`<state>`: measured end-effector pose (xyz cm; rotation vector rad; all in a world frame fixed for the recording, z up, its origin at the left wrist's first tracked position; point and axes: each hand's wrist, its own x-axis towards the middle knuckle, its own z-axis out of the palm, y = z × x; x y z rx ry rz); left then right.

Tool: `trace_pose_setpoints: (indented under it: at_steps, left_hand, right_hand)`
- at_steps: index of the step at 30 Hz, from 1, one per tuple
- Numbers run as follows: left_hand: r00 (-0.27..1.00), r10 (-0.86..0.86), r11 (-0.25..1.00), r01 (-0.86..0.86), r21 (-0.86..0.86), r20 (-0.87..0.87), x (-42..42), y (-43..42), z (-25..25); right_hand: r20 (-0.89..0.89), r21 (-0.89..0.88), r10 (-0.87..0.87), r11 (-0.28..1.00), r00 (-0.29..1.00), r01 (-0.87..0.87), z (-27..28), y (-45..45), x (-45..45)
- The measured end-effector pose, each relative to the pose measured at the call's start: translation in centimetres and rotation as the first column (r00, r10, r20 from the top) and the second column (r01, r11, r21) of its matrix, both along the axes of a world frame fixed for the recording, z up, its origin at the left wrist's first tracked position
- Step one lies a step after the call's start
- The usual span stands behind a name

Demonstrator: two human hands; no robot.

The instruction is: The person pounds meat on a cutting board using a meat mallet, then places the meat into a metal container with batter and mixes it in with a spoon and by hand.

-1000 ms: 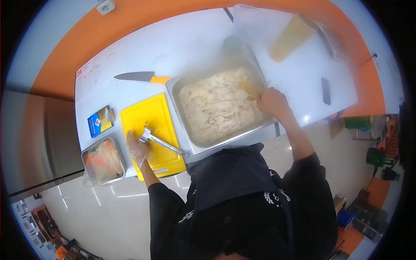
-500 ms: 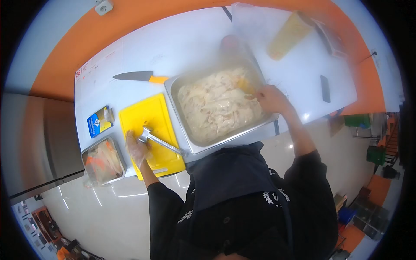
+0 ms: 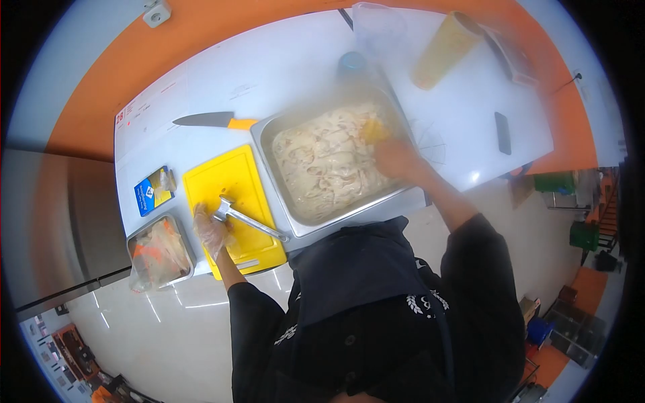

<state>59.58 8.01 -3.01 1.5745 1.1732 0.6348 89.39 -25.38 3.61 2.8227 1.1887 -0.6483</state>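
Note:
My right hand (image 3: 398,161), bare and smeared by motion, is over the right side of a deep steel pan (image 3: 316,225). Pale, wet, coated pieces that look like meat (image 3: 329,158) fill the pan, with a yellow patch (image 3: 373,131) just beyond my fingers. Whether that hand holds anything is unclear. In a clear plastic glove, my left hand (image 3: 212,232) lies with fingers extended on the left edge of a yellow cutting board (image 3: 235,174). Beside its fingers is the head of a metal meat mallet (image 3: 252,221), whose handle points toward the pan.
A knife with a yellow handle (image 3: 213,120) lies behind the board. Left are a blue and yellow box (image 3: 154,191) and a small steel tray (image 3: 189,269) with a plastic bag. Farther back stand a small round blue object (image 3: 351,64) and a tall yellowish container (image 3: 447,50). A dark phone-like slab (image 3: 502,133) lies right.
My right hand has moved left from the pan's right rim to over the pieces. The round object behind the pan looked reddish and now looks blue. My left hand stays in place.

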Motion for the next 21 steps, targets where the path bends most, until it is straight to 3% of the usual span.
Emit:
trace_pose_setpoints:
  at_steps: [1, 4, 7, 8, 10, 11, 16, 21]
  left_hand:
    - [1.000, 0.002, 1.000, -0.002, -0.027, 0.014, -0.2, 0.3, -0.4]
    - [0.992, -0.030, 0.980, 0.054, 0.190, -0.124, -0.7, 0.8, -2.0]
    - [0.991, 0.061, 0.993, -0.048, -0.112, 0.115, -0.2, 0.5, -1.1]
    - [0.993, 0.056, 0.996, -0.048, -0.072, 0.103, 0.0, 0.3, -0.9]
    - [0.996, 0.044, 0.999, -0.045, 0.013, 0.076, 0.2, 0.0, -0.7]
    - [0.996, 0.026, 0.999, -0.024, -0.023, 0.088, 0.0, 0.3, -1.1]
    - [0.990, 0.035, 0.995, -0.021, -0.097, 0.139, -0.7, 1.3, -2.5]
    - [0.997, 0.062, 0.996, -0.059, -0.068, 0.038, 0.2, 0.2, -0.6]
  right_hand:
    - [-0.025, 0.018, -0.031, 0.999, 0.999, 0.031, 0.6, -0.4, 0.2]
    - [-0.143, 0.079, 0.016, 0.997, 0.990, -0.005, 2.3, -1.7, 1.6]
    - [-0.196, 0.169, 0.042, 0.986, 0.980, -0.008, 1.1, -2.0, 1.8]
    - [-0.200, 0.201, 0.034, 0.979, 0.979, 0.008, 0.7, -2.1, 1.7]
    - [-0.236, 0.053, -0.054, 0.996, 0.970, 0.069, 0.0, -0.6, 0.4]
    - [-0.250, -0.020, -0.098, 0.995, 0.963, 0.096, -0.1, 0.2, -0.2]
    - [-0.379, 0.146, -0.058, 0.982, 0.924, 0.122, -0.4, 0.6, 0.3]
    - [-0.422, 0.231, -0.088, 0.952, 0.902, 0.201, 2.9, -1.6, 0.8]
